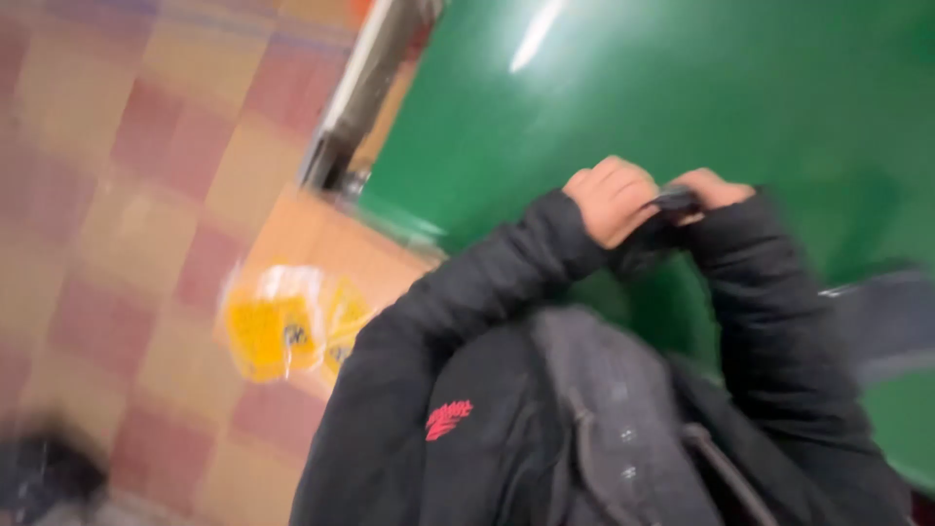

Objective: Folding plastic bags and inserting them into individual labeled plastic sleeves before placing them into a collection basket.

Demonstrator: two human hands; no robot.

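The picture is blurred by motion. My left hand [612,198] and my right hand [713,188] are raised close together over a green tabletop [604,88], both in black jacket sleeves. Between them they pinch a small dark object [674,202]; its kind cannot be made out. My left hand's fingers are curled into a fist around one end, and my right hand's fingers are closed on the other end. Below the hands I see the front of my black jacket [467,429] with a small red mark.
A brown cardboard box [321,244] with a clear bag of yellow items [282,326] stands on the chequered red-and-tan floor [127,195] left of the table. A metal table leg or frame [355,93] runs along the table's left edge. A dark shape [44,472] lies at bottom left.
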